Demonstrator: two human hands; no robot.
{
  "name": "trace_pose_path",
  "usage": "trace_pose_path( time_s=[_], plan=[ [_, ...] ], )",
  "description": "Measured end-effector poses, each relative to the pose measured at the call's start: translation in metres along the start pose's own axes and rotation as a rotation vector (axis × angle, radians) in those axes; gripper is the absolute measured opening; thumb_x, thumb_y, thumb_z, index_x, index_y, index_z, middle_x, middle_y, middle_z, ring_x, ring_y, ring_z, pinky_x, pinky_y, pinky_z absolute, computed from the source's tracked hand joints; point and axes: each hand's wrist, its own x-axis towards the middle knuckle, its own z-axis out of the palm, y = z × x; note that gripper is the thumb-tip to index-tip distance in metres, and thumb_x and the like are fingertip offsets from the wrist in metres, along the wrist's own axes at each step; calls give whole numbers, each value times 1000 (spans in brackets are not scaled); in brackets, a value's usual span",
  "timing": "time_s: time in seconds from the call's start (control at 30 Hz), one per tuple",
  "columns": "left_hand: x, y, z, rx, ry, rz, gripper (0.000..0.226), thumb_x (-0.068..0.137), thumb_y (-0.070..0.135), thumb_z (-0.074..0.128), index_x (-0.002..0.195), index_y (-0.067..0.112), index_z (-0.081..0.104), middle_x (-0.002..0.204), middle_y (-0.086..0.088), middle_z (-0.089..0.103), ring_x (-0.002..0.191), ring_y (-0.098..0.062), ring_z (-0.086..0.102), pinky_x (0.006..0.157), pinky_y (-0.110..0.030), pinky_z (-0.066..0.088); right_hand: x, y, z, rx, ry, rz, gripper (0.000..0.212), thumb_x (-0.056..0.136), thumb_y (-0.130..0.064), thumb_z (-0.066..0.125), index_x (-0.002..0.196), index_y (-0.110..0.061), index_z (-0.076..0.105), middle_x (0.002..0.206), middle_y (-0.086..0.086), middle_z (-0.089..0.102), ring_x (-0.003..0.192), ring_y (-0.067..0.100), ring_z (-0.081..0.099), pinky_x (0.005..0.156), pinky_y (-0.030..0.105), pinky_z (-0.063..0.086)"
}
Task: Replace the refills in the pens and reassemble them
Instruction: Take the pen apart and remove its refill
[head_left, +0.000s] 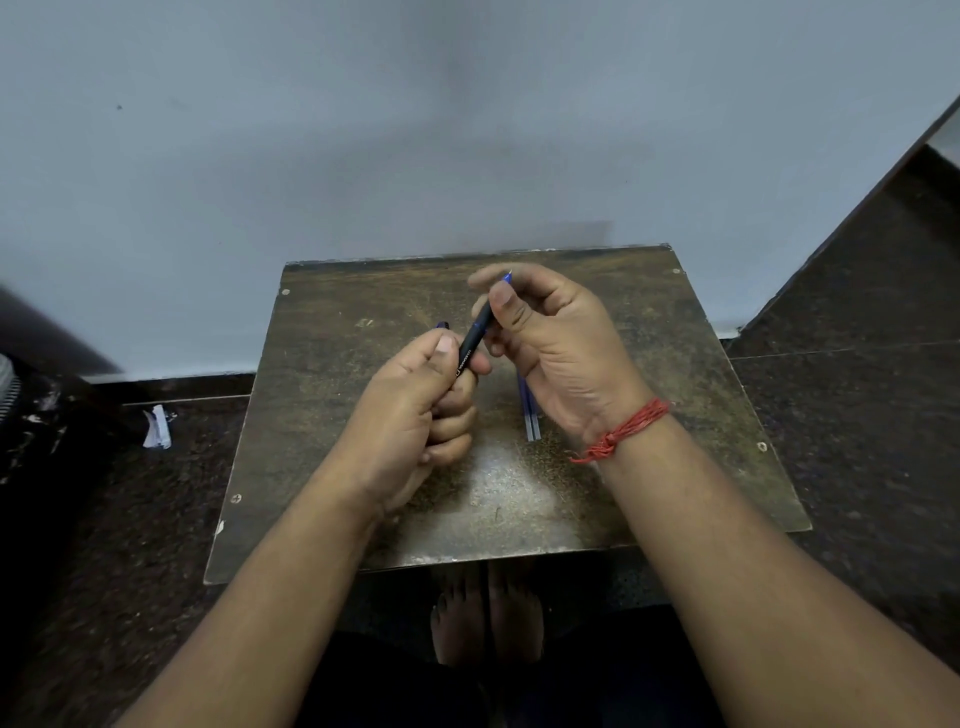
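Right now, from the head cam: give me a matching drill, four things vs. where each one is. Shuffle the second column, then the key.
Things
1. dark pen
2. loose refills
3. red thread band
4. scrap of paper

Places
A. on the floor, left of the small table
B. round the right wrist
C. held between the left hand and right hand, blue tip pointing away
D. lying on the tabletop, partly hidden under the right hand

Pairs: 1-C, 2-D, 3-B, 4-A

worn wooden board (363, 467) | crumpled paper (157, 427) on dark floor (857, 441) | grey wall (363, 130)
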Motion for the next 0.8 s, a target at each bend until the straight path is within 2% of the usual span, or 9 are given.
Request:
trace_pose_path(
  time_s=[0.07, 0.17, 0.23, 0.33, 0.47, 0.57, 0.7, 0.8],
  plan=[
    [3, -5, -1, 105, 87, 29, 30, 109, 29, 37, 93, 10, 54, 56, 6, 29, 40, -3, 18, 36, -15, 18, 0, 3, -3, -88, 77, 20, 15, 92, -16, 66, 103, -6, 68, 84, 2, 69, 67, 12, 60, 58, 24, 46],
    [6, -12, -1, 342, 197, 66, 32, 111, 30, 36, 94, 11, 56, 59, 6, 32, 43, -6, 23, 40, -21, 22, 1, 6, -6, -264, 180, 23, 10, 89, -22, 72, 89, -14, 66, 72, -7, 67, 62, 11, 59, 54, 27, 45],
    [7, -16, -4, 453, 235, 101, 34, 109, 36, 38, 95, 11, 56, 57, 11, 37, 44, -6, 28, 45, -24, 25, 0, 7, -5, -343, 202, 43, 16, 88, -26, 75, 82, -17, 64, 66, -4, 62, 59, 12, 56, 51, 28, 43],
    [9, -19, -9, 586, 271, 141, 39, 98, 50, 40, 95, 14, 57, 56, 14, 42, 46, -7, 32, 51, -30, 27, -1, 9, -4, -387, 198, 75, 19, 85, -28, 78, 78, -18, 63, 68, 1, 61, 59, 14, 55, 49, 28, 42],
    [10, -21, -9, 591, 272, 133, 38, 98, 50, 40, 94, 17, 58, 56, 14, 42, 47, -7, 33, 51, -30, 28, -1, 8, -2, -330, 202, 103, 13, 86, -20, 77, 78, -17, 67, 67, -1, 65, 58, 12, 56, 50, 26, 42],
    [9, -19, -5, 489, 258, 123, 33, 108, 38, 38, 95, 13, 55, 54, 14, 38, 42, -4, 29, 45, -24, 26, -2, 7, -1, -268, 170, 127, 4, 89, -14, 72, 85, -15, 72, 77, 1, 70, 65, 11, 59, 54, 26, 43],
    [8, -16, -1, 445, 251, 107, 31, 110, 31, 36, 96, 10, 54, 54, 13, 36, 43, -5, 26, 42, -22, 24, -2, 3, 0, -178, 160, 187, 12, 93, -8, 63, 99, -10, 74, 95, 7, 73, 69, 11, 61, 55, 23, 42],
    [7, -15, -1, 454, 250, 110, 33, 110, 31, 37, 97, 7, 54, 55, 11, 36, 43, -5, 27, 42, -22, 24, -3, 3, 0, -216, 205, 205, 8, 91, -19, 70, 97, -14, 70, 96, 7, 72, 63, 10, 59, 51, 24, 40]
  ],
)
